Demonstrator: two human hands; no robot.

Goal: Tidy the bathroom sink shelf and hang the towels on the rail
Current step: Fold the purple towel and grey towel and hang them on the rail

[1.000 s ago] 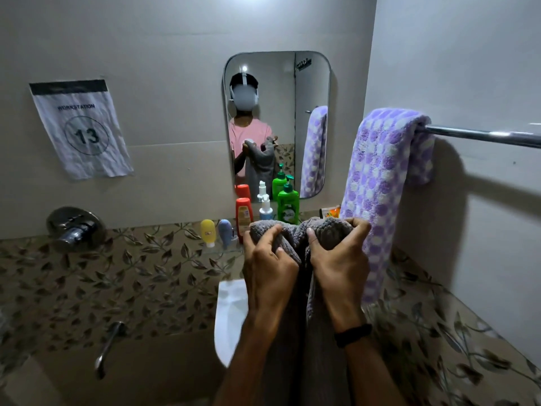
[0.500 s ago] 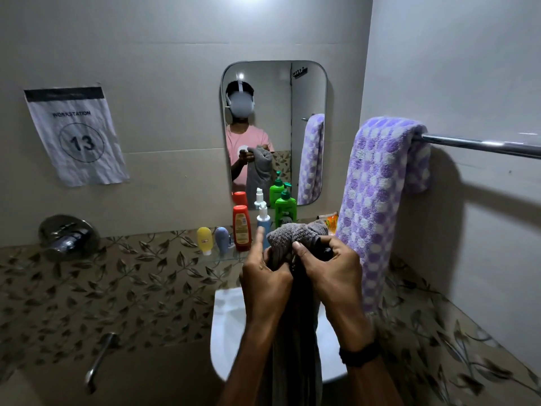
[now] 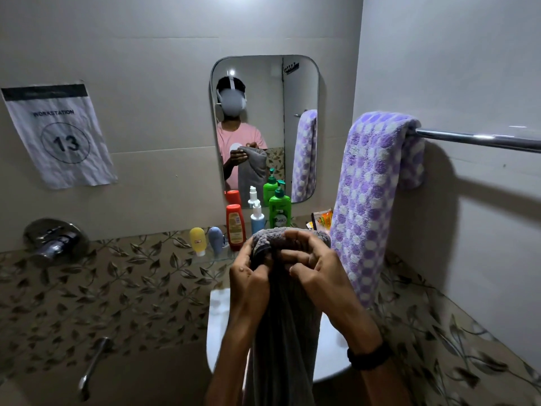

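Above the sink (image 3: 216,332), the left hand (image 3: 248,276) and right hand (image 3: 319,273) clutch the grey towel (image 3: 282,326) by its bunched top, and the rest hangs down. Better to spread that edge flat first, then drape it over the rail (image 3: 480,139) at two o'clock, past the purple checked towel (image 3: 371,194).

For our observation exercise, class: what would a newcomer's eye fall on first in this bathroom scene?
First, the two hands in the centre foreground, the left hand and the right hand, gripping the bunched top of a grey towel that hangs down in front of the white sink. Next, the purple checked towel draped over the chrome rail on the right wall. Behind, bright bottles stand under the mirror.
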